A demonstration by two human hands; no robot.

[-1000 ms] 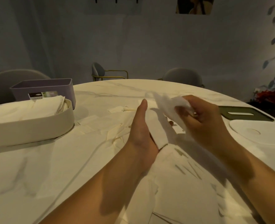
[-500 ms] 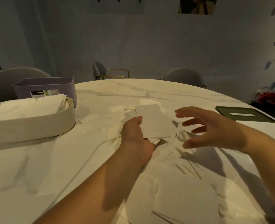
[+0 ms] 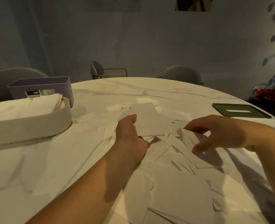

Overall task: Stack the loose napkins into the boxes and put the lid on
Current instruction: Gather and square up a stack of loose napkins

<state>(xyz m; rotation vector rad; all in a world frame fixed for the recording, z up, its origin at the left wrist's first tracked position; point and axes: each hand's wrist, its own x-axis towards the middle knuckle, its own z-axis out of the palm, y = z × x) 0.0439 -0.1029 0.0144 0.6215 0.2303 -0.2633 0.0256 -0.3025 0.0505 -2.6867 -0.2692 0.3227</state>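
On the desk (image 3: 36, 162), my right hand (image 3: 217, 135) pinches a loose napkin (image 3: 189, 138), just right of the stack (image 3: 149, 120) my left hand (image 3: 130, 136) holds.

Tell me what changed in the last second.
The right hand let go of a napkin onto the stack in the left hand, reached down and pinches a loose napkin. The left hand lowered, still holding the stack. The beige box, purple box and lid stayed put.

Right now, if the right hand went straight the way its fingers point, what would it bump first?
The right hand points left: past the loose napkin it pinches, probably the napkin stack in the left hand; depth is unclear.
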